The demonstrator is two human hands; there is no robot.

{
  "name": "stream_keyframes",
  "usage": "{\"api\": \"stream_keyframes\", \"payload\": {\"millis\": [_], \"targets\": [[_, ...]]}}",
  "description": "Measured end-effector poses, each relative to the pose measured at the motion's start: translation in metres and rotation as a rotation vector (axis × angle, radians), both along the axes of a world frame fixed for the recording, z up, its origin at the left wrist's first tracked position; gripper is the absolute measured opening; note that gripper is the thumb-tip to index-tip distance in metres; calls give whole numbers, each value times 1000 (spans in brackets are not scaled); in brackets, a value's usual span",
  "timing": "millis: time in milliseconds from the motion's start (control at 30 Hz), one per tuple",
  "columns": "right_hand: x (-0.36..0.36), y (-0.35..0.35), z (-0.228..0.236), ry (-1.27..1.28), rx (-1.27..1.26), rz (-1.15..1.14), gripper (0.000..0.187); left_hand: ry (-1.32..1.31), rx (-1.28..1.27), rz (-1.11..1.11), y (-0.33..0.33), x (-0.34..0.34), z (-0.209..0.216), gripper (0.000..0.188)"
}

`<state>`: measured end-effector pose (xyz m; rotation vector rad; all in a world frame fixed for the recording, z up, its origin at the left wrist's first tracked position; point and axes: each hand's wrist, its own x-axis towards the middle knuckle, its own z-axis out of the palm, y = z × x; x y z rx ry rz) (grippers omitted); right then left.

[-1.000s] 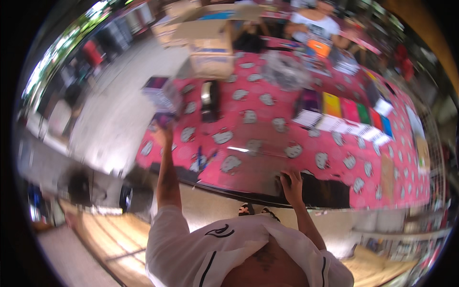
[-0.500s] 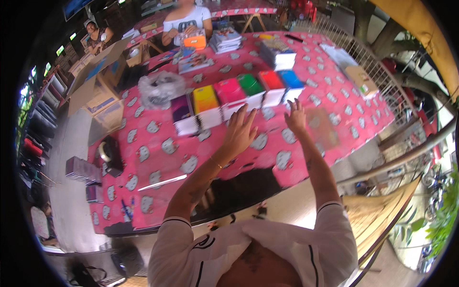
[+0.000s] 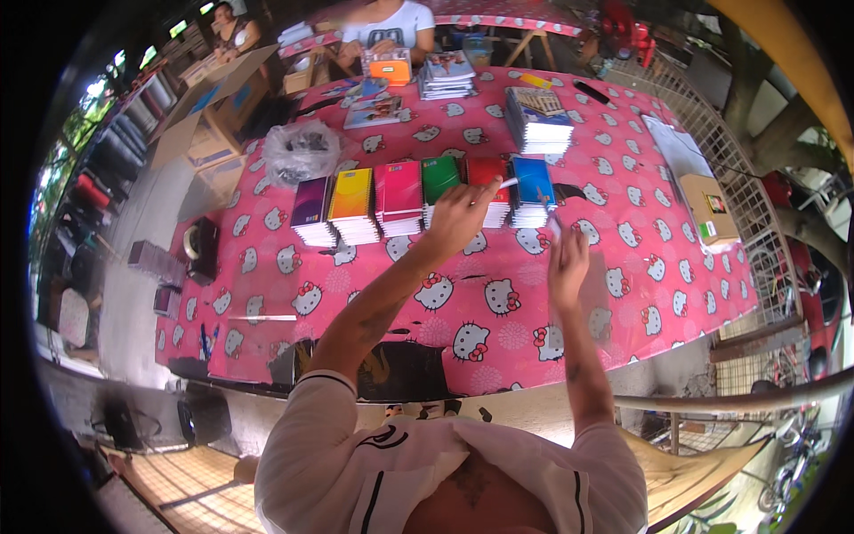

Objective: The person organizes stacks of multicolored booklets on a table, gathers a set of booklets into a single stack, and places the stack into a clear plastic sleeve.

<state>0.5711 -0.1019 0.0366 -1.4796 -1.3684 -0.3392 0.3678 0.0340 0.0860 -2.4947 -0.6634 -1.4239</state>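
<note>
Shifted rightward, the left hand point(image 3: 458, 218) now overlaps the red notebooks point(image 3: 485, 169), while the right hand point(image 3: 569, 260) hangs near the blue notebooks point(image 3: 533, 182); whether either grip is clamped cannot be told.

We wear a loose white shirt point(image 3: 311, 463) with short sleeves point(image 3: 331, 400), a dark line point(image 3: 329, 377) trimming the left cuff. A dark swooping mark point(image 3: 385, 437) sits on its chest, and dark stripes point(image 3: 369, 504) flank the open front. Dark tattoos point(image 3: 470, 485) show on our chest and right forearm point(image 3: 583, 374).
</note>
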Motion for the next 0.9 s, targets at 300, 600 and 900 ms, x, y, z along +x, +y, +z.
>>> {"api": "stream_keyframes", "payload": {"millis": [300,600,900], "targets": [[-112,-62,-59,417,-513,325,28,351,-650,224,-120,-83,-61,16],[-99,161,-29,-590,-177,215,35,297,-204,702,20,-170,-43,51],[-122,-34,-8,-349,-241,461,28,38,-563,351,-64,-204,61,20]]}}
